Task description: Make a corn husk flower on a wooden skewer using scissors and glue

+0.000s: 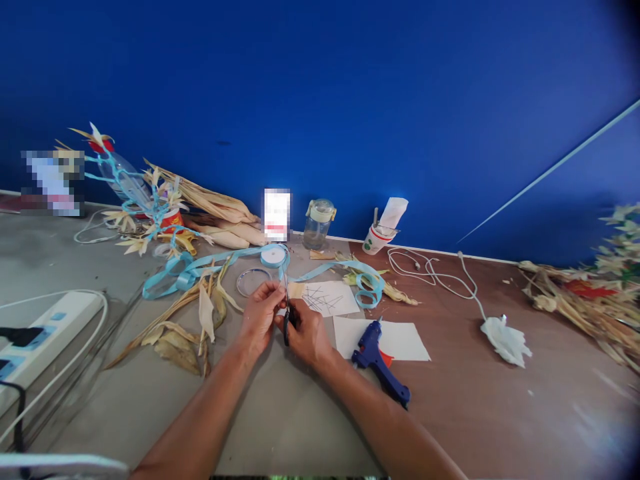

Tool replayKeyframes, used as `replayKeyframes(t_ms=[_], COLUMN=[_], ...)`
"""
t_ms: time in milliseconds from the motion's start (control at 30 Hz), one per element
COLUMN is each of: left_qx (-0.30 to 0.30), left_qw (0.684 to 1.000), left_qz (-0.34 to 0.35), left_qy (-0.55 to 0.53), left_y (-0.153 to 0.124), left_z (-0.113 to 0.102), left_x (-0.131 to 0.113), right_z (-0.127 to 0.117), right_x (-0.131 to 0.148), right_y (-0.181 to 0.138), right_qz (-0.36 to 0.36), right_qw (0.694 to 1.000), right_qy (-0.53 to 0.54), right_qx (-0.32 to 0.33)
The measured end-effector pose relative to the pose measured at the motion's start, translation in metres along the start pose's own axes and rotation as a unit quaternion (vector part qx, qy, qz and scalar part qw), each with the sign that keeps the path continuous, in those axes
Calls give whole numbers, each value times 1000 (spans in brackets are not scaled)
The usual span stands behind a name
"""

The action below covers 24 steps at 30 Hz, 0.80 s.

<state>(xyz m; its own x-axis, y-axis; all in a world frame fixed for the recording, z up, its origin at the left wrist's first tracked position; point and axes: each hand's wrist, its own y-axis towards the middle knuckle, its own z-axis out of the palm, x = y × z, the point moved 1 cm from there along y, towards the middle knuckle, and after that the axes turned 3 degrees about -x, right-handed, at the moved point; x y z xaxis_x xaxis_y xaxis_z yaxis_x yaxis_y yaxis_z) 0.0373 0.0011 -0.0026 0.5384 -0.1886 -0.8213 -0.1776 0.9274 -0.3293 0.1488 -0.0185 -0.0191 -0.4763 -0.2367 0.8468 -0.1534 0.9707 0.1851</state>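
Two bare hands meet at the middle of a grey and brown tabletop, in front of a deep blue wall. The right hand [306,333] is closed around the dark handles of a pair of scissors [287,313], with the fingers curled through the loops. The left hand [260,312] pinches a strand of pale blue ribbon [183,279] between thumb and fingertips, just beside the blades.

The scissors sit in the narrow gap between the two hands. The blades are thin and partly lost against the fingers, so it is unclear whether they are parted or together. The pinched strand seems to reach the blades, but it is too fine to be sure.

The scissors' long axis runs straight away from the person — handles near, tips pointing toward the ribbon spool [273,256] further back on the table.

Just right of the right wrist lies a blue glue gun [381,365], its nose over a white paper sheet [407,341]. Dried corn husks [175,340] lie left of the left forearm.
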Motion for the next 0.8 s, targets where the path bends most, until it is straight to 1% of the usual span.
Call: replayKeyframes(t_ms=[333, 800], left_qx=[16, 22], left_qw=[1000, 1000], left_qz=[0, 10], left_qy=[1, 9], left_y=[1, 1], left_z=[-1, -2], left_x=[2, 0], right_z=[2, 2], right_x=[-1, -4], right_y=[0, 0], right_qz=[-2, -11], right_qw=[1000, 1000], right_qy=[0, 7], right_qx=[-12, -5])
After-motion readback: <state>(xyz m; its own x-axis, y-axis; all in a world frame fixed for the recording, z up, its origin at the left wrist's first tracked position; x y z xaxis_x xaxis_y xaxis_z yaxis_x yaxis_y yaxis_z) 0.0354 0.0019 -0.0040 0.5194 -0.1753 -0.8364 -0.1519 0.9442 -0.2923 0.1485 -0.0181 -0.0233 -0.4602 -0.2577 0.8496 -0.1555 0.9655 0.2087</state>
